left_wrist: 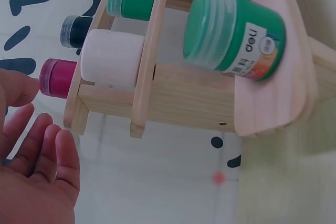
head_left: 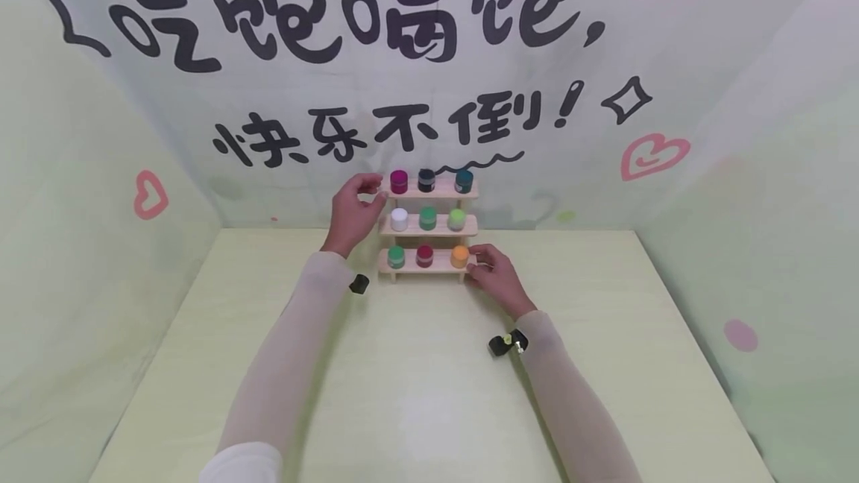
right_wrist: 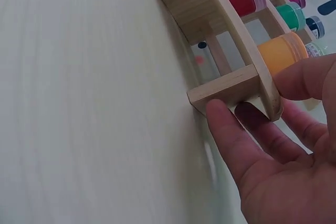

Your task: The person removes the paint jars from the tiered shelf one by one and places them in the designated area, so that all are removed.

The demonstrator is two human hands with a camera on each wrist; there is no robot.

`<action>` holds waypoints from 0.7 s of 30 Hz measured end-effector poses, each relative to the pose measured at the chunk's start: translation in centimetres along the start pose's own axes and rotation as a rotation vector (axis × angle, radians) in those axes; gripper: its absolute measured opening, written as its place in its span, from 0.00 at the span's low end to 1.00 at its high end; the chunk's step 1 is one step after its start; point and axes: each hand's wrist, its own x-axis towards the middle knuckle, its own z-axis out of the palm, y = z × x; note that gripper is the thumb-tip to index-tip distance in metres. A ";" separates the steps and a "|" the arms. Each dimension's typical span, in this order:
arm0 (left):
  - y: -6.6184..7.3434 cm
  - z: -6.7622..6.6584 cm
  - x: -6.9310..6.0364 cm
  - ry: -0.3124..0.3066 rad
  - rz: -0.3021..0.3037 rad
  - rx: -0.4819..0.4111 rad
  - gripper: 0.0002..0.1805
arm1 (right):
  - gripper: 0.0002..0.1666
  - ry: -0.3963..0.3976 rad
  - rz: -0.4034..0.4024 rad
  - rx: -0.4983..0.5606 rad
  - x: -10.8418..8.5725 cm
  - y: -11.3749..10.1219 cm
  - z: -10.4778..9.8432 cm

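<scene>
A three-tier wooden shelf rack (head_left: pixel 446 264) stands against the back wall, with small lidded paint jars on every tier. My left hand (head_left: pixel 352 213) is beside the top tier's left end, its fingers loosely bent around nothing. Its thumb tip comes close to the magenta jar (left_wrist: pixel 58 78); whether they touch is unclear. At the rack's lower right end, my right hand (head_left: pixel 499 279) grips the bottom tier. In the right wrist view its thumb lies by the orange jar (right_wrist: pixel 283 52) and shelf edge, while fingers (right_wrist: pixel 226 129) reach the leg and underside.
White (head_left: pixel 399 219), green (head_left: pixel 427 218) and light green jars (head_left: pixel 456 219) occupy the middle tier. Another green jar (head_left: pixel 396 257) and a dark red one (head_left: pixel 424 256) share the bottom tier. The pale tabletop (head_left: pixel 416 379) extends before the rack, with printed cloth walls (head_left: pixel 738 244) around it.
</scene>
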 end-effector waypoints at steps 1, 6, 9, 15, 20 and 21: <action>0.0 0.1 0.1 0.004 0.004 -0.003 0.19 | 0.24 -0.002 0.001 0.015 0.0 0.0 0.0; 0.2 0.6 0.8 0.003 0.004 -0.020 0.20 | 0.25 -0.008 0.023 0.089 -0.1 0.3 0.1; 0.4 0.8 1.1 -0.022 -0.022 -0.024 0.21 | 0.25 -0.011 0.034 0.123 0.0 0.5 0.1; 0.9 1.6 1.8 -0.085 -0.071 0.004 0.26 | 0.24 -0.015 0.049 0.189 0.1 0.9 0.0; 0.9 2.3 2.1 -0.089 -0.088 0.048 0.27 | 0.25 -0.033 0.055 0.198 0.1 0.9 0.0; 0.8 2.4 2.1 -0.088 -0.090 0.052 0.26 | 0.25 -0.033 0.057 0.192 0.1 0.9 0.0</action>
